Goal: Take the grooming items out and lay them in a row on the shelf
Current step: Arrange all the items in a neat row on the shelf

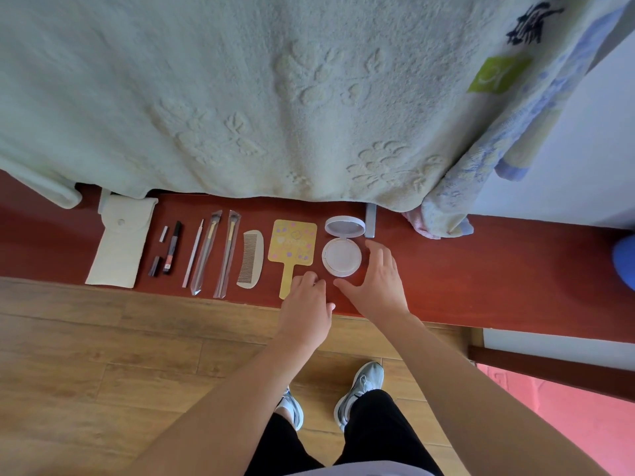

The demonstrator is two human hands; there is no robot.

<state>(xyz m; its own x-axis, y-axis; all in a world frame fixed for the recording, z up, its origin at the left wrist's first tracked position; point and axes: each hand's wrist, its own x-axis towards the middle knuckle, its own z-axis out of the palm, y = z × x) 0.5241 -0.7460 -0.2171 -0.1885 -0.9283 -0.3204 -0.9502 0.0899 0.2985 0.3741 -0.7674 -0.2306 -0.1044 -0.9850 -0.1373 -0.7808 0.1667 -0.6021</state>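
Grooming items lie in a row on the red-brown shelf. From left: a white pouch, a small dark tube, a black and orange tube, a thin white stick, two wrapped brushes, a beige comb, a yellow hand mirror and an open white compact. My left hand rests by the mirror's handle, fingers curled, holding nothing. My right hand is spread just right of the compact, fingertips near its rim.
A pale green towel hangs over the back of the shelf, with a blue patterned towel at its right. A grey bracket stands behind the compact. Wooden floor and my shoes lie below the shelf edge.
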